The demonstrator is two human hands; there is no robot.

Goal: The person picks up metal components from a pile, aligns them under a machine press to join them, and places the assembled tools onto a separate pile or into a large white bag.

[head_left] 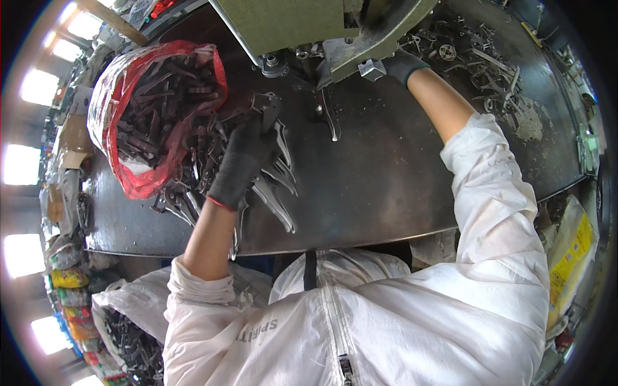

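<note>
My left hand [241, 157], in a dark glove with a ribbed cuff, is over a heap of metal levers [273, 202] shaped like brake levers. Its fingers are closed at the head of one brake lever [265, 103] at the heap's far edge. My right hand [402, 65], in a similar glove, is at the right side of a green-grey machine head [296, 29]. The machine hides its fingers, so their grip does not show. Below the machine's tooling, a single lever [328, 117] points toward me.
A red-rimmed clear plastic bag [222, 74] full of dark metal parts stands at the left of the dark metal table [380, 186]. Loose small metal parts [476, 61] lie at the far right. A bag of black parts [132, 341] is below the table's left edge.
</note>
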